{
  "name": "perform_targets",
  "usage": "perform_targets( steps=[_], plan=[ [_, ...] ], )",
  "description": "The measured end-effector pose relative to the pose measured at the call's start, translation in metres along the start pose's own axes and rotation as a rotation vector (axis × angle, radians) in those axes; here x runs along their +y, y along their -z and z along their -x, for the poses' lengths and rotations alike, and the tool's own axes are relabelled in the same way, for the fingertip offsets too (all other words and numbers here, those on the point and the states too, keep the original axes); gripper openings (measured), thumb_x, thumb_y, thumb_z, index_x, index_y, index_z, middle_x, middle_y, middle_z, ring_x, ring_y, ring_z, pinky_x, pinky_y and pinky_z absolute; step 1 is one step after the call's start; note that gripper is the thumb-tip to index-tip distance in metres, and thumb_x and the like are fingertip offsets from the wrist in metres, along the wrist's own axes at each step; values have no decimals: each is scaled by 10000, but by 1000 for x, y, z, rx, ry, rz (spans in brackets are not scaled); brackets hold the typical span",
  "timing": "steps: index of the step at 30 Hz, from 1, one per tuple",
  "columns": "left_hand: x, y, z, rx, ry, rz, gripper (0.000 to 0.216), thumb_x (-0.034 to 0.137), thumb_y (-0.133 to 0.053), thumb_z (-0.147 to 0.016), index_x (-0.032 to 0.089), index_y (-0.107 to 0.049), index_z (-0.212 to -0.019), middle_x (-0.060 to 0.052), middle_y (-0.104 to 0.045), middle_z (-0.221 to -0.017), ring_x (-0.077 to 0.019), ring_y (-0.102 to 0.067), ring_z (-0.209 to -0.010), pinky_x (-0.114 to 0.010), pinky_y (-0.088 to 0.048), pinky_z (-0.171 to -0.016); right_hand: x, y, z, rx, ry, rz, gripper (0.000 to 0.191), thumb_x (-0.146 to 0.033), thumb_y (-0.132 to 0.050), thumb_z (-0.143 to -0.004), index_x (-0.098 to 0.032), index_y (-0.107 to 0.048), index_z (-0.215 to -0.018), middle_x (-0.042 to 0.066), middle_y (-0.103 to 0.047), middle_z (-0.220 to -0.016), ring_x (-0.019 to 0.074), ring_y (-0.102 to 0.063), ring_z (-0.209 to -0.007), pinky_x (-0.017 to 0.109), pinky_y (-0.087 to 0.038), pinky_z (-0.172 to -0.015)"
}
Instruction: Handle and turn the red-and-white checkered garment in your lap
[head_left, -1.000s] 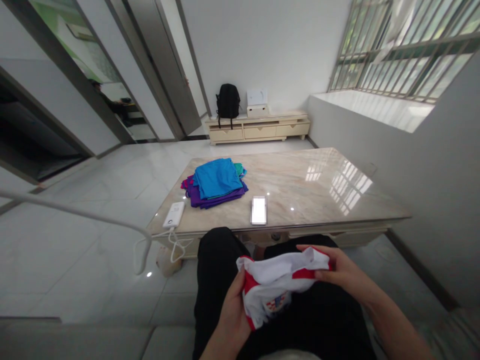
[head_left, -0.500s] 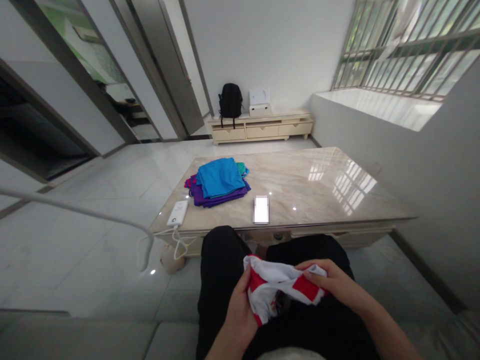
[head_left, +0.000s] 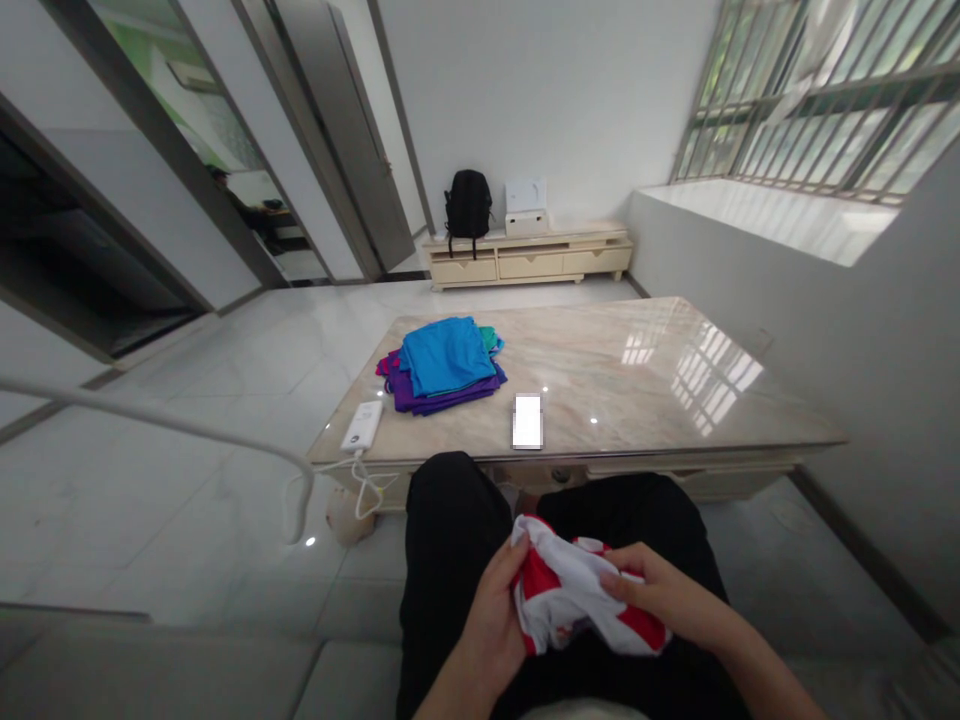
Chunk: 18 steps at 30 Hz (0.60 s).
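Note:
I sit with black-trousered legs in front of a marble coffee table (head_left: 675, 400). Over my lap both hands hold a bunched red and white garment (head_left: 577, 595). My left hand (head_left: 491, 620) grips its left edge, thumb on the red trim. On the right, my right hand (head_left: 660, 600) has its fingers closed over the top of the cloth. On the table's left part lies a stack of folded clothes (head_left: 444, 365), blue on top, purple beneath. A phone (head_left: 527, 420) lies near the table's front edge.
A white power bank (head_left: 362, 425) with a dangling cable lies at the table's left corner. A low cream cabinet (head_left: 529, 260) with a black backpack (head_left: 466, 205) stands by the far wall. Doorways open on the left, and a barred window is on the right.
Both hands have moved lower and closer together with the garment, which is now more bunched in my lap. The view has shifted slightly.

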<state>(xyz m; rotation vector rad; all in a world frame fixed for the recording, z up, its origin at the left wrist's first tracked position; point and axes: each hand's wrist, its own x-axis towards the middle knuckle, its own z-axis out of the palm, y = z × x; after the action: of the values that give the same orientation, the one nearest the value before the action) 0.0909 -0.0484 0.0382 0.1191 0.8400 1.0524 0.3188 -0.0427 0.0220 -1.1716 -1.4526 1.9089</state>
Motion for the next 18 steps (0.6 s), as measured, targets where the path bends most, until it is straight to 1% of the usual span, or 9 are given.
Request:
perform_targets(
  steps=[1, 3, 5, 7, 10, 12, 15, 17, 18],
  plan=[
    [0, 1, -1, 0, -27, -31, 337, 370, -880, -744, 150, -705, -931, -73, -765, -844, -241, -740, -783, -327, -582, -776, 0, -1, -1, -16, 4, -24, 531, -609, -715, -862, -103, -780, -1013, 50, -698, -821, 137, -581, -703, 220, -469, -641],
    [1, 4, -3, -1, -93, -126, 360, 376, -893, -718, 154, -699, -923, -45, -738, -819, -193, -701, -734, -277, -554, -720, -4, -4, -1, -28, 30, -78, 477, -561, -761, -840, -99, -776, -955, 49, -688, -829, 124, -562, -696, 208, -448, -631],
    [6, 9, -8, -9, -192, -284, 340, 376, -871, -732, 154, -697, -921, -19, -707, -801, -155, -654, -701, -236, -513, -668, -11, -6, 0, -22, 50, -127, 446, -538, -796, -811, -109, -774, -927, 54, -694, -865, 130, -571, -720, 213, -455, -646],
    [12, 16, -14, 9, -309, -479, 288, 365, -820, -772, 158, -698, -930, -11, -696, -815, -144, -630, -708, -220, -484, -652, -18, -7, 2, -8, 54, -161, 433, -533, -812, -794, -118, -769, -911, 46, -694, -838, 123, -567, -698, 207, -447, -631],
    [24, 23, -20, 61, -477, -743, 233, 318, -729, -823, 175, -696, -1004, -39, -728, -932, -181, -659, -822, -251, -500, -737, -21, -8, 2, 18, 66, -194, 417, -520, -824, -784, -117, -744, -855, 21, -670, -725, 95, -536, -614, 182, -397, -567],
    [27, 24, -19, 59, -556, -870, 251, 288, -684, -835, 184, -687, -1063, -61, -736, -1021, -215, -676, -916, -289, -513, -819, -19, -7, 1, 46, 78, -221, 408, -509, -828, -784, -116, -729, -832, 14, -658, -694, 88, -531, -594, 176, -381, -549],
    [22, 20, -14, 33, -612, -978, 293, 281, -651, -855, 191, -662, -1133, -80, -720, -1110, -239, -673, -1023, -331, -505, -924, -12, -7, -2, 71, 80, -259, 400, -500, -813, -806, -118, -740, -897, 29, -678, -748, 98, -555, -623, 186, -400, -570],
    [14, 18, -13, 16, -625, -1008, 322, 312, -653, -875, 195, -639, -1174, -86, -703, -1163, -244, -660, -1080, -342, -489, -973, -12, -9, -2, 55, 97, -265, 388, -489, -798, -826, -118, -747, -929, 37, -675, -786, 104, -564, -650, 194, -407, -587],
    [10, 17, -13, 5, -621, -1020, 322, 331, -659, -880, 196, -635, -1171, -85, -699, -1163, -242, -657, -1083, -339, -488, -972, -14, -10, -2, 36, 118, -256, 381, -484, -789, -836, -115, -750, -924, 35, -659, -793, 104, -559, -658, 195, -400, -586]
  ],
)
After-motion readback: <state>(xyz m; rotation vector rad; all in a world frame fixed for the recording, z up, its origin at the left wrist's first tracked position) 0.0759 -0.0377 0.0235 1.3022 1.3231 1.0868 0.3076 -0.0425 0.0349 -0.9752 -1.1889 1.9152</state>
